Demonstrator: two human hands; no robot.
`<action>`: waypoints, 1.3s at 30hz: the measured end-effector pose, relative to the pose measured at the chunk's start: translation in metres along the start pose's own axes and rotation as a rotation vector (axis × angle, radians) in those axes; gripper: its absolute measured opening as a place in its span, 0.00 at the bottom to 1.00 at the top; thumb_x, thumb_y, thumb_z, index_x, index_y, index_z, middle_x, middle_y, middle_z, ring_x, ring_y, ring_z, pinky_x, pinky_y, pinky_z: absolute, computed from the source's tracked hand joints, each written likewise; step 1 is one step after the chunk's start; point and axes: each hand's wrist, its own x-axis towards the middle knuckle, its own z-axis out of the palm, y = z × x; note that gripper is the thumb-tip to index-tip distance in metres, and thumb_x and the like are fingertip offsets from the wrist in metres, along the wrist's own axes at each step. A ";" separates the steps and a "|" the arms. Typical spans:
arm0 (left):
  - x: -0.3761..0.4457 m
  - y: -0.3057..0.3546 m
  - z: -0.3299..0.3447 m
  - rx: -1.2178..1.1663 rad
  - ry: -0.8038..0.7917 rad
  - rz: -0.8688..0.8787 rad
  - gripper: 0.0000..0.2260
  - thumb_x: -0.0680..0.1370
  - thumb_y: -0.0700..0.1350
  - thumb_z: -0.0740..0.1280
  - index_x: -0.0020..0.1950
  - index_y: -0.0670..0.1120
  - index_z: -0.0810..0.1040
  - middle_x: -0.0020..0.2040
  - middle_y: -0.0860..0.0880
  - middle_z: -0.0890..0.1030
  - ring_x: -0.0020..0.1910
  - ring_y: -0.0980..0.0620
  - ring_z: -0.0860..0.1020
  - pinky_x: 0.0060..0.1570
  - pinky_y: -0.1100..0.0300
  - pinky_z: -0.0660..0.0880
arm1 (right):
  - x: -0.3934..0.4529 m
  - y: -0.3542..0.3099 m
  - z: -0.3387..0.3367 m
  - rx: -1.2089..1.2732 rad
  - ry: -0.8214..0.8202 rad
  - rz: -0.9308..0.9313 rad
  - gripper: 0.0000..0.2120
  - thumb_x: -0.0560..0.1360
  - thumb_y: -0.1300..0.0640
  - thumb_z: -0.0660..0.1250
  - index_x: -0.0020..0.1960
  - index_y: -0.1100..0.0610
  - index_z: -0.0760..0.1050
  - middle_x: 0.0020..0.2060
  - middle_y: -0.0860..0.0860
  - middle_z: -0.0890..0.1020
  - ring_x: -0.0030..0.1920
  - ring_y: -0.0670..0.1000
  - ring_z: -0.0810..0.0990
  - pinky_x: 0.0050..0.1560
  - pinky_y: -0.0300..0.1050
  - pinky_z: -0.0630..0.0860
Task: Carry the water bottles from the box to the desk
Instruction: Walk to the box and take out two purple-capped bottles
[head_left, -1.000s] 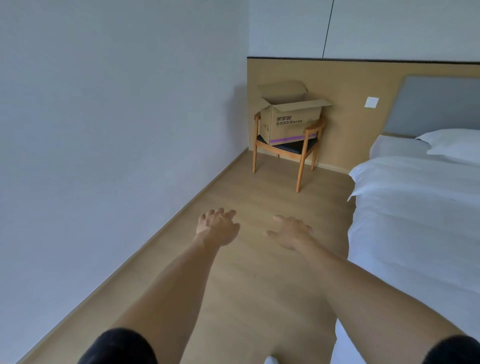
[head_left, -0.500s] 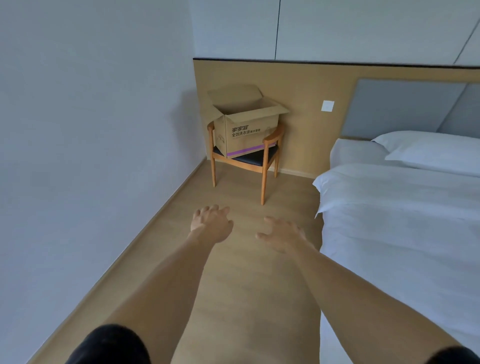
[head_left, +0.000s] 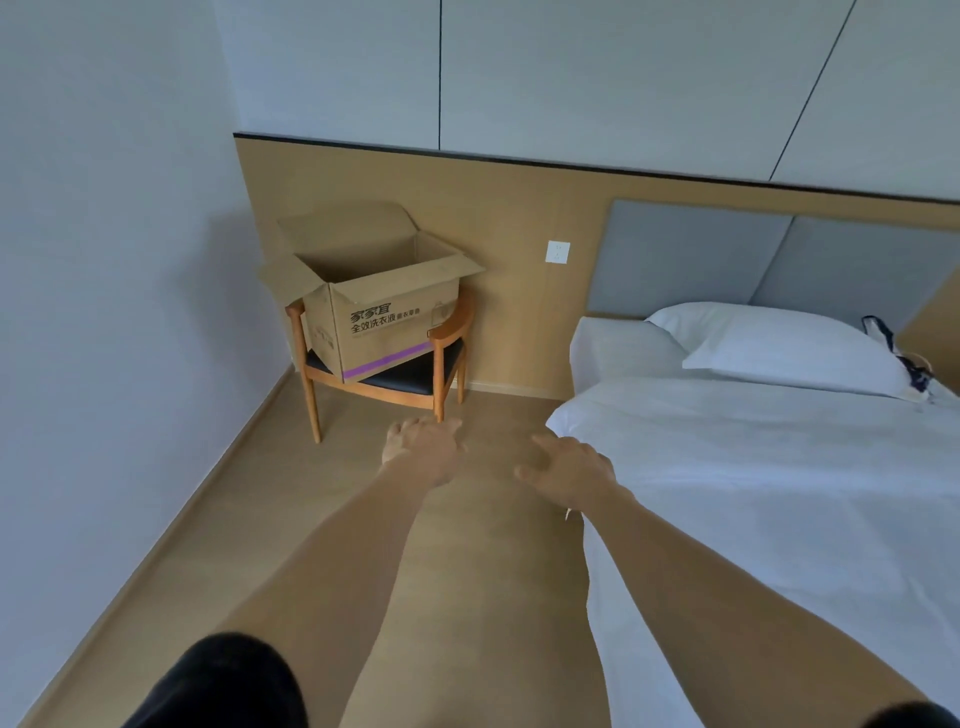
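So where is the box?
In the head view the box sits open on a wooden chair in the far left corner, left of the bed.

Bedroom: made bed (head_left: 753, 467), pillow (head_left: 779, 345), padded headboard (head_left: 727, 254)

An open brown cardboard box (head_left: 384, 317) sits on the black-cushioned seat of a wooden armchair (head_left: 447, 358), which stands on the wood floor (head_left: 467, 571).
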 end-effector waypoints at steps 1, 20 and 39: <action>0.023 -0.002 -0.008 -0.013 0.007 0.011 0.16 0.84 0.54 0.57 0.71 0.54 0.69 0.68 0.46 0.76 0.68 0.42 0.72 0.70 0.42 0.67 | 0.018 -0.005 -0.008 -0.018 0.008 0.006 0.25 0.79 0.39 0.61 0.74 0.46 0.68 0.70 0.48 0.73 0.69 0.53 0.72 0.65 0.48 0.67; 0.357 -0.042 -0.048 -0.054 0.062 -0.029 0.15 0.81 0.52 0.57 0.67 0.55 0.73 0.61 0.48 0.78 0.64 0.42 0.74 0.67 0.43 0.69 | 0.370 -0.045 -0.065 -0.026 0.018 -0.120 0.29 0.78 0.36 0.59 0.76 0.45 0.63 0.70 0.53 0.73 0.71 0.58 0.70 0.70 0.59 0.64; 0.649 -0.107 -0.128 -0.135 0.170 -0.385 0.22 0.84 0.54 0.57 0.78 0.54 0.64 0.71 0.47 0.73 0.70 0.43 0.71 0.69 0.45 0.67 | 0.727 -0.109 -0.139 -0.035 -0.051 -0.405 0.30 0.79 0.37 0.60 0.78 0.47 0.60 0.71 0.55 0.72 0.71 0.59 0.69 0.72 0.59 0.66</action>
